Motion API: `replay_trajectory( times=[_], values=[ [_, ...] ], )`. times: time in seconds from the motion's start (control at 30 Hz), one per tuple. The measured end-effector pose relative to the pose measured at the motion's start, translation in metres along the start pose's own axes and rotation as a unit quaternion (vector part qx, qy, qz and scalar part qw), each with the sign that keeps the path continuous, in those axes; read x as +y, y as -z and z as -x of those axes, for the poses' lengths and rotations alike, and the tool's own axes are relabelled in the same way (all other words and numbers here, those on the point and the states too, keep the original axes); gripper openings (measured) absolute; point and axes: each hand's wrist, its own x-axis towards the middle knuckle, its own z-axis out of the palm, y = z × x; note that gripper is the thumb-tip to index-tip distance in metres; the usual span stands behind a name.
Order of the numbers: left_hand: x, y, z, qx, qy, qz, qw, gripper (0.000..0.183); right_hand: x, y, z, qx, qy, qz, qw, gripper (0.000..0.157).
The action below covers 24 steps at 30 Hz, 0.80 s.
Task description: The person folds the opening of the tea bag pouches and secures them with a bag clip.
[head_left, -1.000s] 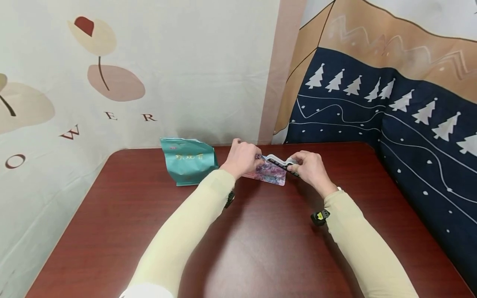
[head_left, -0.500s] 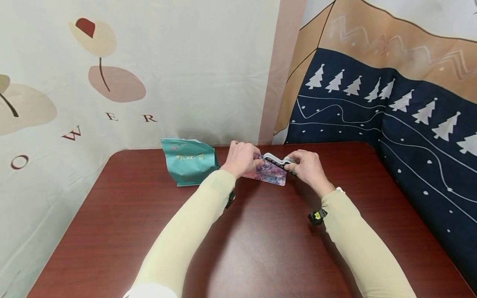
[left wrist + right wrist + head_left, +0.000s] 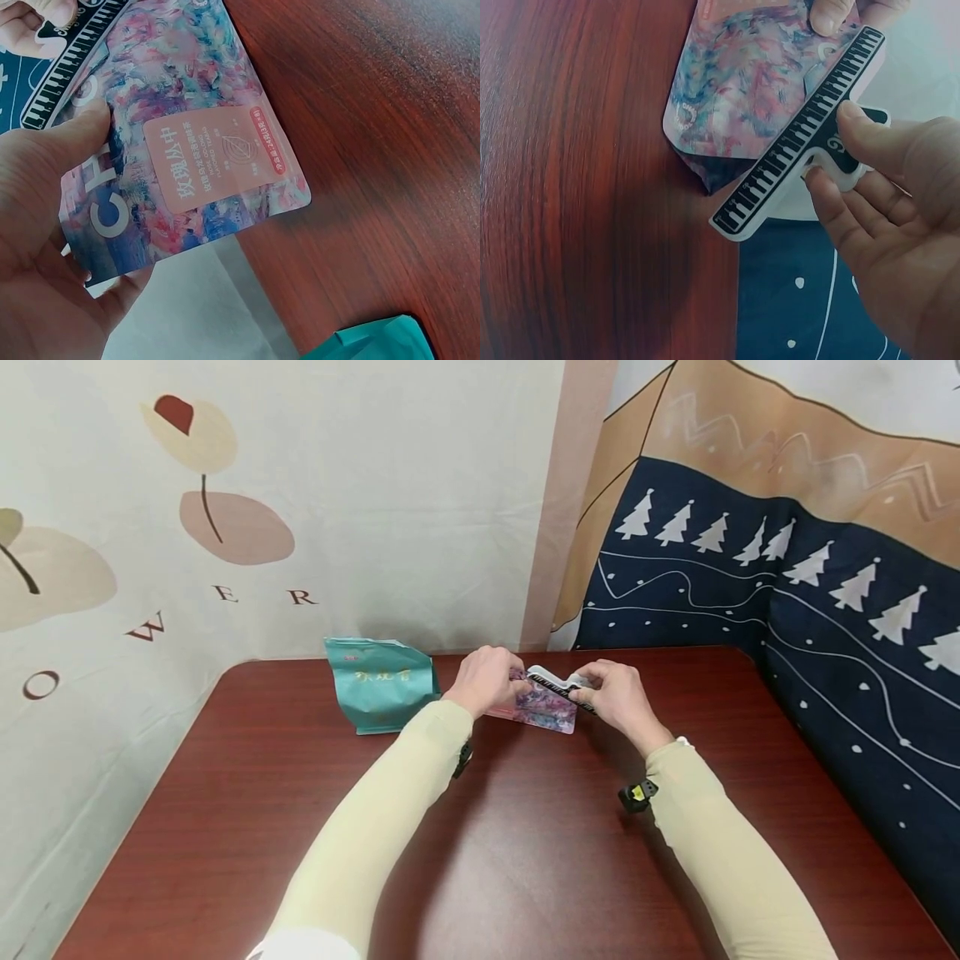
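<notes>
The left sleeve (image 3: 375, 802) and right sleeve (image 3: 731, 835) are plain, close-fitting and pale yellow-cream, with white cloth (image 3: 307, 946) at the left one's upper end. A small black left device (image 3: 463, 761) and blocky black right device (image 3: 633, 798) are worn by the cuffs, the latter with a yellow-green patch (image 3: 643, 792); a white bit (image 3: 682, 741) opposite may be strap.

Soft shadows and a pale glare mark the brightly lit table (image 3: 540, 818); wrist views look dimmer.

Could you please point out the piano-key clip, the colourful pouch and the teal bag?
Piano-key clip (image 3: 799, 129): right wrist view, on the middle of its keyboard-printed bar.
Colourful pouch (image 3: 187, 146): left wrist view, on its pink label.
Teal bag (image 3: 384, 692): head view, on its front panel.
</notes>
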Motion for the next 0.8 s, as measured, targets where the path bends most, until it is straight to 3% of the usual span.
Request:
replay_trajectory(
  times=[0.27, 0.8],
  values=[
    [-0.0003, -0.0004, 0.0000, -0.003, 0.003, 0.009, 1.0000, 0.023, 0.0050, 0.0034, 0.0008, -0.032, -0.019, -0.027, 0.999, 0.027],
    [0.0005, 0.0002, 0.0018, -0.008, 0.011, 0.013, 0.9998, 0.023, 0.0014, 0.0009, -0.0003, -0.005, -0.043, -0.028, 0.999, 0.022]
  ],
)
